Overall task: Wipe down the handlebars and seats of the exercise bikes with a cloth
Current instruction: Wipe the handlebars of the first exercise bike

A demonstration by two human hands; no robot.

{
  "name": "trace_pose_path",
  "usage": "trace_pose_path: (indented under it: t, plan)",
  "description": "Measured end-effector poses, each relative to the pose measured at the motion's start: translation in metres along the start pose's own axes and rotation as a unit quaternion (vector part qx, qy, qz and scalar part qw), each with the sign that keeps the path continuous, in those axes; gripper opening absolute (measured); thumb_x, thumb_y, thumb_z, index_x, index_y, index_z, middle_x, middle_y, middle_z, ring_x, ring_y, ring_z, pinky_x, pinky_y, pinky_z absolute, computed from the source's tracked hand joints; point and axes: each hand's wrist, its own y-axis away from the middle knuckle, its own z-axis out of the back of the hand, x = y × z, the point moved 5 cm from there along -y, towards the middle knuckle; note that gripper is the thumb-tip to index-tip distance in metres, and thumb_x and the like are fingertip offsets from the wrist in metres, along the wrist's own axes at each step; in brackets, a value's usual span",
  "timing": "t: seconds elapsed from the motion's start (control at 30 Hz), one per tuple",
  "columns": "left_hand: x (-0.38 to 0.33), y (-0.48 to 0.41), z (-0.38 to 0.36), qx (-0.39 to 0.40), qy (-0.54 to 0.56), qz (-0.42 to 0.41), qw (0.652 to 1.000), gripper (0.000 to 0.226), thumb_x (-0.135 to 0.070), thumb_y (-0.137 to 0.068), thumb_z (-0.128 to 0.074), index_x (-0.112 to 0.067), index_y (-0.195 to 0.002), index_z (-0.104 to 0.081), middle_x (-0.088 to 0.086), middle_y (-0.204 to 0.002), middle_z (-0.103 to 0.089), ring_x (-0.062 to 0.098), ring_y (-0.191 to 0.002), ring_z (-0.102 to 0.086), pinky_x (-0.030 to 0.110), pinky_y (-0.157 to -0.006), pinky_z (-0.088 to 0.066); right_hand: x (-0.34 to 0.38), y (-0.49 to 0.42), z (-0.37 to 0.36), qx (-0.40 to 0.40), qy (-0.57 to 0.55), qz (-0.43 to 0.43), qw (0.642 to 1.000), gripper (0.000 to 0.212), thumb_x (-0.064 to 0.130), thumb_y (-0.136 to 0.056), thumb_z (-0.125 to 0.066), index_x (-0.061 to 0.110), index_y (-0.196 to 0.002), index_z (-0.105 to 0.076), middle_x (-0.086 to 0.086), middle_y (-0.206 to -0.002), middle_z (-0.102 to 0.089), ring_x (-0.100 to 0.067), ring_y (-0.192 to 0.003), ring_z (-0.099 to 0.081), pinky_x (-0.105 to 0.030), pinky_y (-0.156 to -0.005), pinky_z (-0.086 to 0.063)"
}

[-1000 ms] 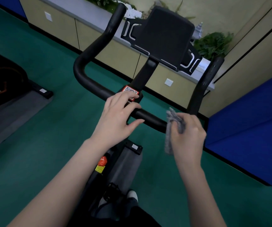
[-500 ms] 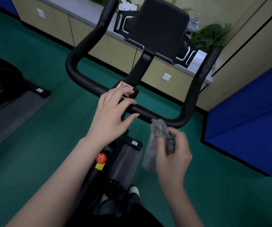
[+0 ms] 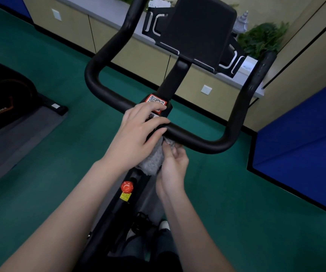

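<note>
A black U-shaped handlebar of an exercise bike fills the middle of the head view, with a black console above its stem. My left hand rests with spread fingers on the bar's centre, over the QR sticker. My right hand sits just below the bar, beside the left hand, pinching a grey cloth. The cloth's top touches the underside of the bar. The seat is out of view.
A red knob sits on the bike frame below my hands. Another black machine stands on a grey mat at the left. Beige cabinets with plants line the far wall. A blue pad is at the right.
My right hand has carried the cloth left along the bar, from near the right bend to the centre beside my left hand. My left hand stayed on the bar's middle.
</note>
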Motion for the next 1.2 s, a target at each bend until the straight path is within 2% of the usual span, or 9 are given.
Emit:
trace_pose_path:
  t: [0.07, 0.2, 0.4, 0.53, 0.63, 0.8, 0.97, 1.1, 1.2]
  plan:
    - [0.001, 0.0, 0.0, 0.002, 0.0, -0.003, 1.0, 0.021, -0.023, -0.094, -0.055, -0.015, -0.11, -0.066, -0.001, -0.131, -0.052, 0.02, -0.125, -0.042, 0.03, -0.101, -0.026, -0.002, 0.001, -0.003, 0.008, -0.027, -0.011, 1.0, 0.026, 0.0, -0.092, -0.055, 0.001, -0.119, -0.055, -0.016, -0.118, -0.066, -0.025, -0.111, -0.062, -0.038, -0.099, -0.048]
    - [0.0, -0.001, 0.0, -0.003, -0.003, -0.005, 1.0, 0.02, -0.02, -0.094, -0.056, -0.015, -0.11, -0.067, -0.001, -0.132, -0.052, 0.02, -0.125, -0.043, 0.029, -0.1, -0.026, 0.005, -0.001, 0.001, 0.002, -0.037, -0.01, 0.999, 0.007, -0.002, -0.091, -0.056, 0.004, -0.093, -0.059, -0.006, -0.085, -0.068, -0.018, -0.084, -0.067, -0.029, -0.077, -0.057]
    - [0.0, 0.001, -0.001, 0.0, 0.002, -0.003, 1.0, 0.022, -0.021, -0.093, -0.055, -0.014, -0.11, -0.067, 0.001, -0.131, -0.052, 0.022, -0.125, -0.043, 0.031, -0.1, -0.026, 0.019, 0.002, 0.036, -0.031, -0.063, -0.006, 0.998, 0.015, -0.001, -0.09, -0.059, 0.008, -0.078, -0.055, 0.001, -0.068, -0.068, -0.01, -0.067, -0.066, -0.026, -0.065, -0.057]
    - [-0.005, 0.002, -0.001, -0.003, -0.026, -0.004, 1.0, 0.025, -0.024, -0.093, -0.055, -0.011, -0.112, -0.065, 0.005, -0.132, -0.052, 0.024, -0.125, -0.043, 0.032, -0.102, -0.025, 0.028, 0.001, 0.052, -0.044, -0.056, 0.021, 0.997, 0.018, 0.001, -0.091, -0.058, 0.01, -0.076, -0.051, -0.001, -0.068, -0.061, -0.011, -0.065, -0.06, -0.024, -0.062, -0.055]
    - [-0.015, 0.003, -0.003, -0.024, -0.053, -0.009, 0.998, 0.028, -0.026, -0.091, -0.059, -0.01, -0.112, -0.065, 0.009, -0.13, -0.053, 0.026, -0.124, -0.045, 0.037, -0.104, -0.027, 0.023, 0.004, 0.04, -0.027, -0.039, 0.012, 0.999, 0.018, 0.001, -0.09, -0.058, 0.01, -0.075, -0.053, -0.002, -0.07, -0.064, -0.011, -0.067, -0.062, -0.027, -0.066, -0.054]
    - [-0.032, 0.001, -0.012, -0.036, -0.054, -0.03, 0.997, 0.029, -0.031, -0.088, -0.063, -0.012, -0.11, -0.066, 0.004, -0.123, -0.059, 0.022, -0.125, -0.048, 0.034, -0.104, -0.027, 0.031, 0.005, 0.05, -0.043, -0.036, 0.018, 0.998, 0.013, 0.0, -0.091, -0.057, 0.005, -0.079, -0.059, 0.0, -0.068, -0.067, -0.009, -0.063, -0.063, -0.022, -0.058, -0.053]
    - [-0.035, 0.002, -0.02, -0.04, -0.065, -0.033, 0.997, 0.031, -0.036, -0.086, -0.066, -0.012, -0.106, -0.068, 0.001, -0.111, -0.063, 0.022, -0.115, -0.056, 0.036, -0.104, -0.031, 0.052, 0.001, 0.082, -0.108, -0.04, 0.063, 0.991, 0.007, 0.0, -0.091, -0.057, 0.001, -0.096, -0.062, -0.003, -0.08, -0.068, -0.011, -0.072, -0.064, -0.025, -0.069, -0.055]
    - [-0.036, 0.002, -0.022, -0.058, -0.076, -0.03, 0.995, 0.033, -0.04, -0.085, -0.067, -0.013, -0.103, -0.068, -0.002, -0.105, -0.064, 0.02, -0.107, -0.058, 0.037, -0.103, -0.031, 0.049, 0.005, 0.08, -0.082, 0.01, 0.061, 0.995, 0.007, 0.002, -0.091, -0.058, 0.006, -0.09, -0.064, 0.001, -0.074, -0.069, -0.01, -0.071, -0.064, -0.025, -0.068, -0.054]
    - [-0.038, 0.001, -0.024, -0.065, -0.085, -0.029, 0.994, 0.035, -0.043, -0.084, -0.067, -0.014, -0.102, -0.068, -0.002, -0.103, -0.064, 0.021, -0.103, -0.059, 0.039, -0.103, -0.032, 0.059, 0.006, 0.095, -0.118, 0.037, 0.08, 0.989, 0.008, 0.004, -0.089, -0.061, 0.01, -0.091, -0.065, 0.003, -0.075, -0.071, -0.008, -0.07, -0.066, -0.027, -0.067, -0.057]
